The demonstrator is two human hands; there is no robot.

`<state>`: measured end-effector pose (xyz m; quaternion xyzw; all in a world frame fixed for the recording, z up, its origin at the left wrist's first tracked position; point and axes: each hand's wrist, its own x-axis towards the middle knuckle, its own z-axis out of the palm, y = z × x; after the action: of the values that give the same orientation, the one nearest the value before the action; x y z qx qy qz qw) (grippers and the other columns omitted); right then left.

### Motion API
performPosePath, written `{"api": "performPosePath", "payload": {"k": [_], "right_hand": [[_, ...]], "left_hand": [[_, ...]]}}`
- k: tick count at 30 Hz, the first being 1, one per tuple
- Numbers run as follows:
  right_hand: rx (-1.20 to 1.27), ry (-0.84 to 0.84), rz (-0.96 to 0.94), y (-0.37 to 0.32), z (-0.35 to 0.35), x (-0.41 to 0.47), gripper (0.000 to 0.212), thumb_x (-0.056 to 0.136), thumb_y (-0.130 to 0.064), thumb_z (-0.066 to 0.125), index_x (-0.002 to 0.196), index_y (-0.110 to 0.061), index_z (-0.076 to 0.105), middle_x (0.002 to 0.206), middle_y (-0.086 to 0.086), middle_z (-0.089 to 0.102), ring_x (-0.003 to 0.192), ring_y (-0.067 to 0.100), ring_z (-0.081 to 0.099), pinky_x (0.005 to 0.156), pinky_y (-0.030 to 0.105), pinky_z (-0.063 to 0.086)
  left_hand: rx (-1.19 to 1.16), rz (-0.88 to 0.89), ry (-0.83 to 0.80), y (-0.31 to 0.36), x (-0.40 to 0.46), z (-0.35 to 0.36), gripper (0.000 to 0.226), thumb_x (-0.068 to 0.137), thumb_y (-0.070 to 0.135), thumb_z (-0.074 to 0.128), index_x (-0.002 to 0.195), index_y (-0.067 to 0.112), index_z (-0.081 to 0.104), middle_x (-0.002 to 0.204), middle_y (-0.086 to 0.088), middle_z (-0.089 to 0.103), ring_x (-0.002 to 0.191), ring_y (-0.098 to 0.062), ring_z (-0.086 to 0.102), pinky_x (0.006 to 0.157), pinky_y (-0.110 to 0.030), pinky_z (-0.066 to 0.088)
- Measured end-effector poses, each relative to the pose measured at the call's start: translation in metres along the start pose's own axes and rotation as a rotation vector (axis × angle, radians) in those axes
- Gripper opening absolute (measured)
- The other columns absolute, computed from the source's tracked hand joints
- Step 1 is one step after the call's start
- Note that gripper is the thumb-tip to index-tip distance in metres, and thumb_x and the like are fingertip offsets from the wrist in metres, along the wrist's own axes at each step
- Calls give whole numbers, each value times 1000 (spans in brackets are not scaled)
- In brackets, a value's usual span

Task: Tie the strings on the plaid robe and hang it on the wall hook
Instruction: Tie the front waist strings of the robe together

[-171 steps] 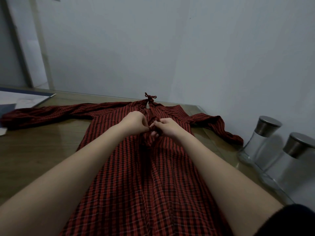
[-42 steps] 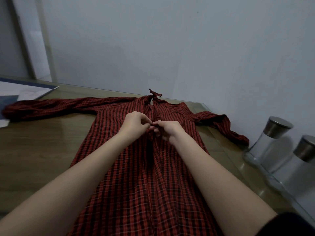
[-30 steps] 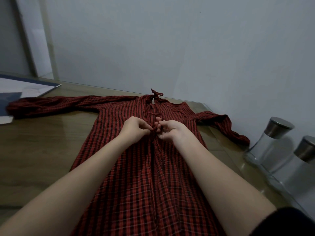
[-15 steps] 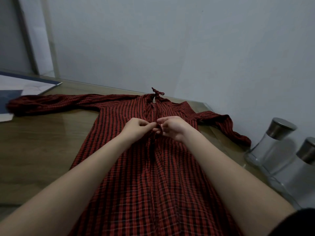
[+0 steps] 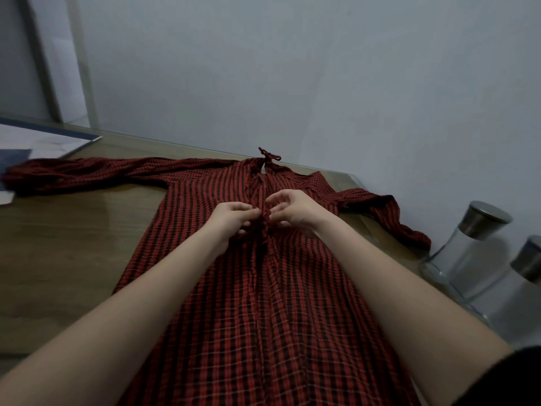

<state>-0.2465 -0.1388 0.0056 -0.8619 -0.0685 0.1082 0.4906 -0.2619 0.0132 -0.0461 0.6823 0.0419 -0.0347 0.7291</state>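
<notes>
Pinching the strings [image 5: 265, 215] in the middle of the robe [image 5: 263, 288], both hands sit close together over the front opening. The left hand [image 5: 234, 219] has its fingertips shut tight on one string end, right at the seam. The right hand [image 5: 292, 210] nips the other end between thumb and first finger, while its other fingers fan up and out — likely to keep them clear of the loop. I think a knot or bow is being made here, but the strings are too thin and dark to tell how far along it is.

The robe lies flat and face up on the counter [image 5: 58, 244], spread out long toward the person. That is a good way to work, since the cloth stays still and both sides of the opening meet in a line. Up at the neck there is a tied bow [image 5: 268, 156] already, so this looks like a lower pair of strings.

One sleeve [image 5: 87, 174] stretches out to the left, and the other one bunches up near the wall [image 5: 351, 83] on the right. Two glass jars [image 5: 468, 244] with metal lids stand just past that sleeve, well apart from the hands. Some papers [image 5: 44, 139] rest at the far left corner.

No wall hook shows here — hanging is not yet done.
</notes>
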Motion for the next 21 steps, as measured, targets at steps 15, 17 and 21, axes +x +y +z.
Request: {"api": "performPosePath", "payload": {"k": [15, 17, 21], "right_hand": [[-518, 177, -137, 23, 24, 10, 10, 79, -8, 59, 82, -18, 56, 79, -4, 57, 81, 14, 54, 75, 23, 42], [-518, 221, -147, 26, 19, 10, 11, 81, -7, 54, 85, -17, 56, 85, -1, 58, 83, 15, 55, 76, 22, 40], [-453, 237, -98, 36, 5, 7, 11, 83, -6, 55, 88, -16, 56, 77, 0, 60, 83, 24, 66, 77, 28, 49]], "left_hand": [[104, 27, 114, -42, 1, 1, 14, 93, 21, 50, 101, 11, 54, 76, 1, 69, 74, -13, 58, 77, -33, 46], [134, 24, 149, -42, 2, 2, 9, 94, 21, 47, 97, 13, 50, 77, 2, 69, 83, -15, 60, 82, -35, 46], [109, 2, 213, -42, 4, 5, 11, 95, 19, 45, 99, 10, 49, 78, 3, 65, 86, -14, 55, 75, -27, 43]]}}
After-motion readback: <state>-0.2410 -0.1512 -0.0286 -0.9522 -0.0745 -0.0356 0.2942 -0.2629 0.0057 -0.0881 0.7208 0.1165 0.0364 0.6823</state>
